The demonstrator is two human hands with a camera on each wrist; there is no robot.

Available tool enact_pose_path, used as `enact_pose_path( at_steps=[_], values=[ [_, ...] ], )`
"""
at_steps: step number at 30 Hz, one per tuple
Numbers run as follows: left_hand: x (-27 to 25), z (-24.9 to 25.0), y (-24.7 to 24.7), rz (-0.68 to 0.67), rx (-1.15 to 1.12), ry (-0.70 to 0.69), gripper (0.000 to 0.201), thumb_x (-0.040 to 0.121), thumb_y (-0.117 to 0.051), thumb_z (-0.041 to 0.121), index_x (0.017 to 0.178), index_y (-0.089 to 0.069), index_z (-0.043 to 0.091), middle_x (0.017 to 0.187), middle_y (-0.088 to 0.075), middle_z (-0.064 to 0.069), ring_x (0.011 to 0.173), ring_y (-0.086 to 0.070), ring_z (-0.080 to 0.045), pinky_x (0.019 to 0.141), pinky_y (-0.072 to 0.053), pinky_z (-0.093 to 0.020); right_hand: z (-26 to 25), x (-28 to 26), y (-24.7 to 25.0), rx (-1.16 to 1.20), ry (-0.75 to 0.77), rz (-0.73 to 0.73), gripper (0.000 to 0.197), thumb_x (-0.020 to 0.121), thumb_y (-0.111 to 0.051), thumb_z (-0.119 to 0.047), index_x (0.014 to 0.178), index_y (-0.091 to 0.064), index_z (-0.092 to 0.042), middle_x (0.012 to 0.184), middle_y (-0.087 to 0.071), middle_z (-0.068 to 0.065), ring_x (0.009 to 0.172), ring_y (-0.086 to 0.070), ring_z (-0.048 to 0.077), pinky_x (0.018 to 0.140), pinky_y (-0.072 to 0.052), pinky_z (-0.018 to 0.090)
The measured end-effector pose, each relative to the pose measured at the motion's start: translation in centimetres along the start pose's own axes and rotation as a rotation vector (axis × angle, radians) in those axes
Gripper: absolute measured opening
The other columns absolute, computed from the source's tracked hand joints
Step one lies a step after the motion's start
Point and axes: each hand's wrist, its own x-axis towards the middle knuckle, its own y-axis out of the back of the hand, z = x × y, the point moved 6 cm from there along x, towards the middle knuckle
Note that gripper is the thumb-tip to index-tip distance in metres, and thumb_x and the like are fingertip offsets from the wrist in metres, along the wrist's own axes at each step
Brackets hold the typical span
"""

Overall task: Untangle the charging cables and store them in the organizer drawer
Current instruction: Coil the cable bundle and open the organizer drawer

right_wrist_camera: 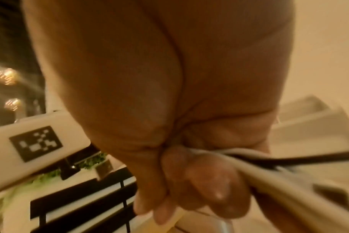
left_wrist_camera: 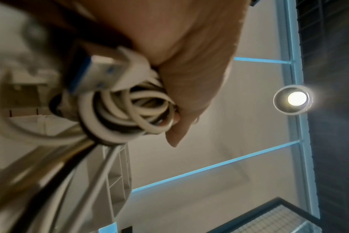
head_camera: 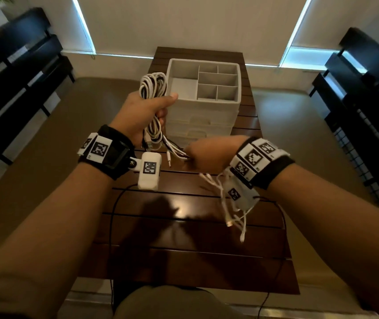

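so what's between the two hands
In the head view, taut white and dark cable strands run from the left hand to the right hand, above the table.

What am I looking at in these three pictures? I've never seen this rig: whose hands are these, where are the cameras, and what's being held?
No machine here: a person with bare hands, wearing wristbands with cameras. The wide picture comes from a head camera looking down; the other two look along each wrist.

On the wooden table stands a white organizer, its top compartments empty, drawers below.

The left hand grips a coiled bundle of cables, seen close up from the left wrist. The right hand has its fingers closed on the loose cable ends, which dangle below.
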Motion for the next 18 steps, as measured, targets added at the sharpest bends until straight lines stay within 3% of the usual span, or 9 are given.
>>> enact_pose_path(
  at_steps=[3,8,12,14,18],
  values=[
    [-0.6,0.0,-1.0,-0.013,0.121,-0.041,0.020,0.095,-0.076,0.020,0.088,-0.060,0.011,0.059,-0.047,0.001,0.051,-0.047,-0.011,0.050,-0.045,-0.024,-0.4,0.3,0.9,-0.166,-0.047,-0.046,0.024,0.106,-0.048,-0.023,0.117,-0.065,-0.010,0.104,-0.061,0.005,0.091,-0.057,0.026,0.080,-0.041,0.034],
    [-1.4,-1.4,-2.9,-0.100,0.239,-0.043,0.021,0.095,-0.076,0.031,0.093,-0.073,0.010,0.078,-0.072,-0.006,0.070,-0.070,-0.016,0.066,-0.057,-0.027,-0.4,0.4,1.6,-0.175,-0.014,0.022,0.034,0.106,-0.052,-0.015,0.136,-0.059,-0.001,0.134,-0.062,0.016,0.125,-0.058,0.031,0.097,-0.042,0.033],
    [-1.8,-3.0,-3.5,-0.101,0.050,0.034,0.018,0.098,-0.073,0.028,0.103,-0.076,0.010,0.094,-0.079,-0.010,0.089,-0.076,-0.024,0.080,-0.063,-0.037,0.5,-0.4,3.4,-0.137,-0.061,0.146,0.031,0.100,-0.059,-0.012,0.129,-0.064,-0.005,0.122,-0.067,0.017,0.113,-0.064,0.037,0.080,-0.043,0.036],
    [-1.9,-3.4,-3.7,-0.108,-0.040,0.065,0.018,0.100,-0.070,0.028,0.105,-0.075,0.012,0.092,-0.078,-0.008,0.088,-0.076,-0.025,0.079,-0.062,-0.039,1.1,-0.7,4.1,-0.103,-0.060,0.183,0.030,0.098,-0.062,-0.012,0.127,-0.066,-0.007,0.111,-0.069,0.011,0.097,-0.065,0.031,0.078,-0.045,0.032],
    [-2.1,-3.6,-4.4,-0.191,-0.113,0.051,0.023,0.102,-0.063,0.028,0.115,-0.071,0.011,0.106,-0.076,-0.013,0.099,-0.074,-0.026,0.081,-0.061,-0.038,1.7,-1.4,5.6,-0.003,-0.060,0.307,0.022,0.094,-0.070,-0.019,0.112,-0.071,-0.008,0.090,-0.069,0.004,0.072,-0.059,0.018,0.068,-0.052,0.027]
  ],
)
